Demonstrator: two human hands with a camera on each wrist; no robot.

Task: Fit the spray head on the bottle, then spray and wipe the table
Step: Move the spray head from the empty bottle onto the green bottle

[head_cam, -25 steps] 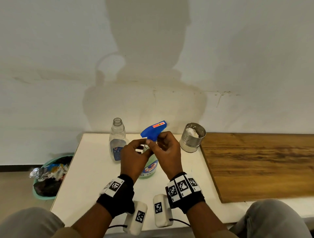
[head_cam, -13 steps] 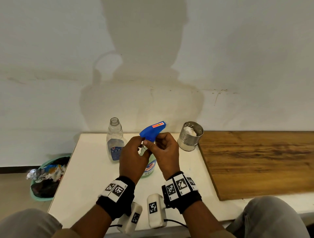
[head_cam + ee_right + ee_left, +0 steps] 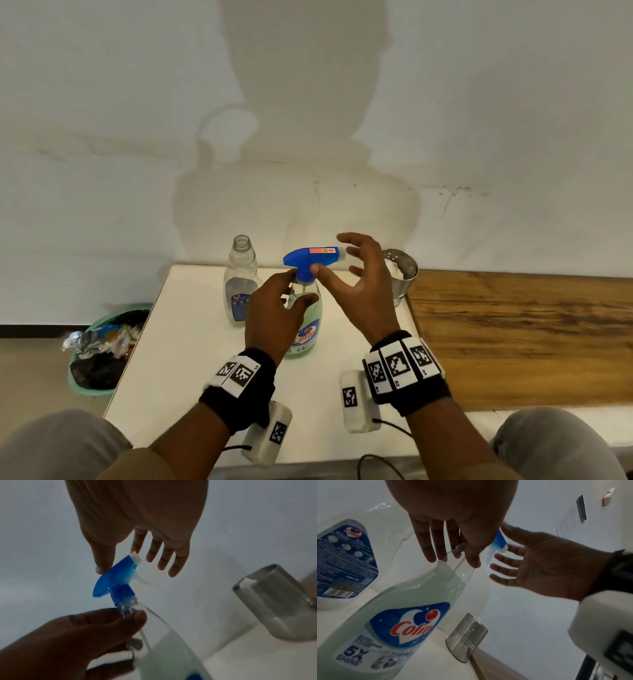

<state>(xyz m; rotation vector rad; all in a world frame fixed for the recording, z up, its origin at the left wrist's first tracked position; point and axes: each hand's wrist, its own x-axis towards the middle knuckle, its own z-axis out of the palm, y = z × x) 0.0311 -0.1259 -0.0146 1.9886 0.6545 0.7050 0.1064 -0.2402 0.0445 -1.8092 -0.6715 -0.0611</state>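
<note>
Standing against a pale wall, the white table carries everything here, with a wooden board lying on its right part. On the floor to the left sits a green bin stuffed with crumpled wrappers.

Near the table's middle stands the bottle, upright, holding pale green liquid and bearing a blue and red label. Just behind it to the left is a second, empty bottle with an open neck. To the right, at the board's far corner, a perforated steel cup holds something white.

The left hand is curled round the bottle's upper shoulder and neck, thumb on the near side and fingers on the far side, so the bottle sits directly under and in front of that palm. In the left wrist view the dip tube runs down inside the clear neck into the liquid.

The right hand is spread wide with its fingers straight and apart, palm facing left. Only its thumb tip touches the spray head, at the underside of the blue body. The spray head sits on top of the bottle's neck, its nozzle pointing right toward the spread fingers, its pale trigger hanging below. In the right wrist view its collar looks slightly tilted on the neck threads; whether it is screwed tight cannot be told.
</note>
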